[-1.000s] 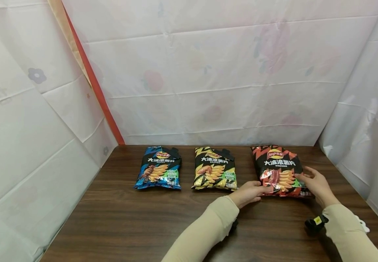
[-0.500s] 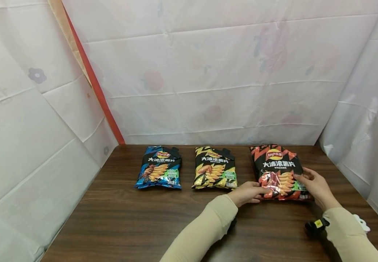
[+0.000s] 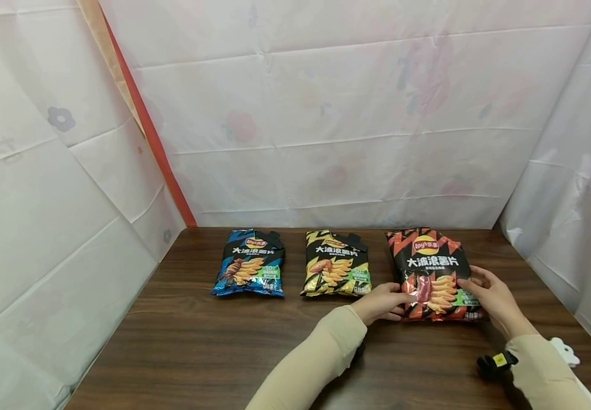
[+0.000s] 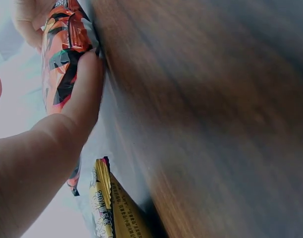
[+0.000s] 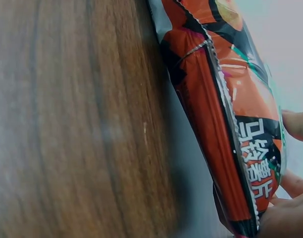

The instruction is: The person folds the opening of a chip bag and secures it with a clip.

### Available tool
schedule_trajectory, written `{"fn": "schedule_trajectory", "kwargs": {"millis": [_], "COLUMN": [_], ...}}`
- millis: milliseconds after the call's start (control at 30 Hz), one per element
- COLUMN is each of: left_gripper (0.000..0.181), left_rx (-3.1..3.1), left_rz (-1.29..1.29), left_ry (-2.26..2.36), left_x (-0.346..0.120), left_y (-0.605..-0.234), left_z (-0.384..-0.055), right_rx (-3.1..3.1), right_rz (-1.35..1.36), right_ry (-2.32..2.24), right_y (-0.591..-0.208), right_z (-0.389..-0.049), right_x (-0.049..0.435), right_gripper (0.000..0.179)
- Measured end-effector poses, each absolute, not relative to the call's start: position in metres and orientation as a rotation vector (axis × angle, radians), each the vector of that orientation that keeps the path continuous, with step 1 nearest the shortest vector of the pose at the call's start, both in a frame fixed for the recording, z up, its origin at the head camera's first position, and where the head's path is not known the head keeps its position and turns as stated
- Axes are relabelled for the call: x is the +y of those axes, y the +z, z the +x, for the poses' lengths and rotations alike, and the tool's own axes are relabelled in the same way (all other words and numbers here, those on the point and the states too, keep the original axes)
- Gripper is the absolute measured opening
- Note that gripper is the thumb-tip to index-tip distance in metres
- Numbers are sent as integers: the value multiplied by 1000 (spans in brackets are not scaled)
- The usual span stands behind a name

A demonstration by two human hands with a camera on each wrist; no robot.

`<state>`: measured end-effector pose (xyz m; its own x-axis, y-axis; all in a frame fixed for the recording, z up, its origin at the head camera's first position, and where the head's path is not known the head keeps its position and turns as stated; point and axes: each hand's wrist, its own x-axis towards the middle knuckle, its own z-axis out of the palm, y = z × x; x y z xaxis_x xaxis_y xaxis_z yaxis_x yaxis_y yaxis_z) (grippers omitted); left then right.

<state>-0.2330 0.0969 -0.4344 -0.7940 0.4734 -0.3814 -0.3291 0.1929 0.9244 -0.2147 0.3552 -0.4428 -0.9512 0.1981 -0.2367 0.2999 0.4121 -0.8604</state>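
Note:
A red and black chip bag (image 3: 431, 273) is between both hands at the right of the table in the head view. My left hand (image 3: 381, 303) grips its lower left corner, thumb on the front. At the lower right side my right hand (image 3: 495, 299) holds the bag, with the thumb on its face. In the left wrist view, one finger of the left hand (image 4: 47, 141) presses along the bag's edge. The right wrist view shows the bag's bottom seam (image 5: 226, 114) above the wood, with part of the right hand (image 5: 292, 213) behind it.
A yellow chip bag (image 3: 333, 267) lies left of the red one, and a blue chip bag (image 3: 249, 267) farther left. Both have a dark piece at the top. A white flower-shaped object (image 3: 564, 350) is by the right sleeve. White cloth walls (image 3: 326, 142) border the wooden table (image 3: 198, 353).
The red chip bag has shifted slightly left and nearer to me, and both hands have moved along with it. The yellow and blue chip bags stay in place.

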Motion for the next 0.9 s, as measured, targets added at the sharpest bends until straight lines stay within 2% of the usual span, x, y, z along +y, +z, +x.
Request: {"fn": "schedule_trajectory", "kwargs": {"millis": [667, 800, 900], "left_gripper": [74, 76, 76], "left_rx": [1835, 1838, 1833], "left_rz": [146, 146, 155], "left_ry": [1704, 1695, 1686], "left_x": [82, 80, 77], "left_y": [-429, -428, -428], "left_z": [-229, -229, -228], "right_rx": [2405, 2379, 2368], "right_rz": [440, 399, 368], "right_ry": [-1784, -1811, -1838], "right_y": [-446, -446, -447], "right_z": [-206, -205, -204], "right_x": [347, 346, 346], "right_gripper": [84, 77, 64]}}
